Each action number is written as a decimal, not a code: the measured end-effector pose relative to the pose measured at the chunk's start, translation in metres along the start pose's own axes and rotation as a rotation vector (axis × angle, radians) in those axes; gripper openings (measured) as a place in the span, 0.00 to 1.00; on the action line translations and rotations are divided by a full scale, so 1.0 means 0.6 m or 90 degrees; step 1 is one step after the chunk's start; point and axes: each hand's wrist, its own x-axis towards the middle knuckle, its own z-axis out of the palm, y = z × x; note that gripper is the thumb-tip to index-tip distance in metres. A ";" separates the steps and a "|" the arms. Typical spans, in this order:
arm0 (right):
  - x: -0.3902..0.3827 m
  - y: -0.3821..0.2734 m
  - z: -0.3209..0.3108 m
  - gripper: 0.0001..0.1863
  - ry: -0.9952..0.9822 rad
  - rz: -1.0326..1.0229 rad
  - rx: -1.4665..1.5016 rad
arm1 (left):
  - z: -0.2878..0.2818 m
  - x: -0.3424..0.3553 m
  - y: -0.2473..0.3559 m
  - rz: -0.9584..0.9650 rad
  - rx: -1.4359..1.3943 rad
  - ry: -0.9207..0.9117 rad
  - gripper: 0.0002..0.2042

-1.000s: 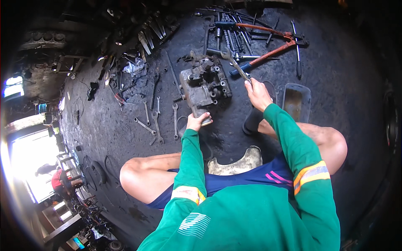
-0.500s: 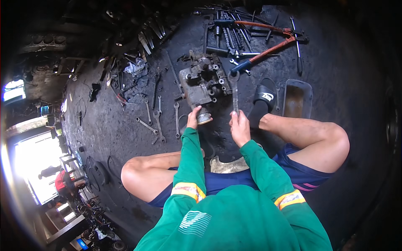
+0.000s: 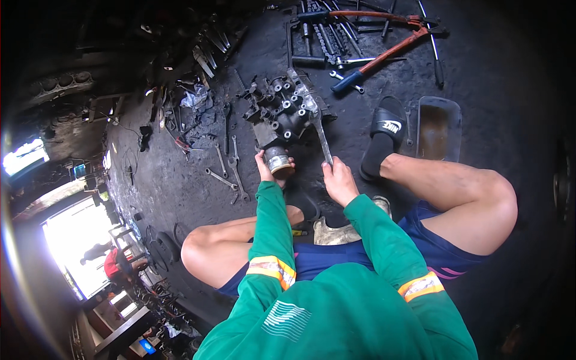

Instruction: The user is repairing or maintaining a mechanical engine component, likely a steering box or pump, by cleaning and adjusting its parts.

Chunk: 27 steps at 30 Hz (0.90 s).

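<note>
From where I stand, the grimy metal casting [image 3: 279,120] is straight ahead of the seated person, just past the left hand and up and to the left of the right hand, its round neck [image 3: 277,159] pointing back toward the person's lap. The left hand [image 3: 266,169] cups that neck from below, thumb on the left side and fingertips curling up on the right, so the grip is closed around it. The right hand [image 3: 340,180] is folded firmly about the near end of a long wrench [image 3: 323,139], which slants away up and to the left until its far end overlaps the casting's right side (whether it sits on a bolt there, I cannot tell). Nor can I make out if the casting rests wholly on the dark floor [image 3: 264,57] or is partly lifted. The hands are near each other but apart, with the neck to the left and the wrench handle to the right. Left of the casting lie 3 spanners [image 3: 222,161] in a loose group; beyond it, up and to the right, are orange bolt cutters [image 3: 390,53] with blue grips. A shallow tray [image 3: 457,127] sits to the right, past the person's black sandal [image 3: 390,113].
</note>
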 end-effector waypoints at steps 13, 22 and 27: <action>-0.002 0.033 0.010 0.17 0.042 0.006 -0.057 | 0.027 -0.021 -0.008 0.028 0.133 0.052 0.24; 0.004 0.077 0.016 0.19 -0.039 0.061 -0.101 | 0.140 -0.091 0.114 0.308 0.809 0.159 0.30; 0.004 0.111 0.025 0.17 -0.010 0.059 -0.033 | 0.159 -0.113 0.094 0.293 1.042 0.268 0.39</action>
